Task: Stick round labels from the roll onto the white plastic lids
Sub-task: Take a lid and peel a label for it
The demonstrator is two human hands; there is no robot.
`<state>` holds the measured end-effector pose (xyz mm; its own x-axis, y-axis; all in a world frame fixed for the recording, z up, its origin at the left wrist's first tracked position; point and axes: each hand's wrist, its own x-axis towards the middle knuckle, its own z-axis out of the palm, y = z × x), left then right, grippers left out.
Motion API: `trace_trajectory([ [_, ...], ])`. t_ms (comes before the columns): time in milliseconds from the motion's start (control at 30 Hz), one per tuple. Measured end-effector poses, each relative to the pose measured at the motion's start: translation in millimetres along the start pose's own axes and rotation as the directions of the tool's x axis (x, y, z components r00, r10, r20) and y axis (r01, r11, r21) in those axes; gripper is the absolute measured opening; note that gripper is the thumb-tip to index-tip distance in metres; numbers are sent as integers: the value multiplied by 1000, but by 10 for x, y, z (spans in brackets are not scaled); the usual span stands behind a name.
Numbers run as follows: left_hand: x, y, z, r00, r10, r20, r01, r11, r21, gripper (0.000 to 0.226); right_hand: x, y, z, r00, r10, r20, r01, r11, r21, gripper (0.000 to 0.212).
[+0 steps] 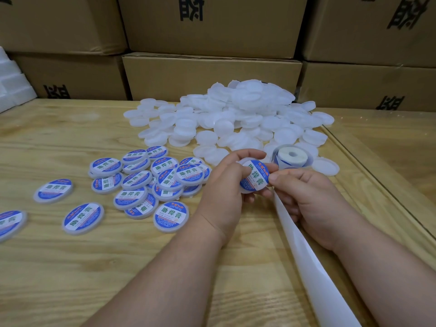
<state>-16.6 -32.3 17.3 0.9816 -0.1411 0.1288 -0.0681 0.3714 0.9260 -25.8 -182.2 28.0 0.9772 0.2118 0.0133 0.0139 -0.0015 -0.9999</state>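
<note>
Backing strip (313, 267) trails toward me over the table (70, 279). Above it, the left hand (224, 190) grips a lid (253, 178) by its rim while the right hand (304, 194) pinches the label's edge. Light, stiff, likely slick plastic, so the rim seems the safest hold. Roll (292, 158) just behind; bare lids (236, 114) heaped beyond.

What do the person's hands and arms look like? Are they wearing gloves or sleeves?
No gloves and no sleeves in view. The left hand and right hand are both bare, and so are both forearms all the way down to the bottom edge of the picture. No rings, watch or bracelets show on the fingers or wrists. The fingernails that show look short and plain.
</note>
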Motion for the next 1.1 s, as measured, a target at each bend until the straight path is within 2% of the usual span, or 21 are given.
trace_trajectory([
  [200, -18, 34, 9, 1000, 2, -7, -2, 1000, 13, 31, -11, -6, 4, 1000, 6, -11, -6, 1000, -16, 31],
  [333, -22, 43, 15, 1000, -2, -8, 2, 999, 37, 32, -20, -7, 23, 999, 8, -40, -10, 999, -35, 41],
  [667, -24, 51, 41, 1000, 17, -23, -17, 1000, -11, 31, -35, -6, 40, 997, 22, -69, -27, 997, -70, 36],
  [833, -27, 51, 34, 999, 18, -39, -19, 999, -32, 40, -22, 11, 26, 998, 23, -57, -27, 998, -62, 33],
  [1100, 4, -6, 13, 991, 38, -129, -31, 998, 52, 43, 2, 57, -6, 997, 9, -82, -11, 1000, -24, 21],
])
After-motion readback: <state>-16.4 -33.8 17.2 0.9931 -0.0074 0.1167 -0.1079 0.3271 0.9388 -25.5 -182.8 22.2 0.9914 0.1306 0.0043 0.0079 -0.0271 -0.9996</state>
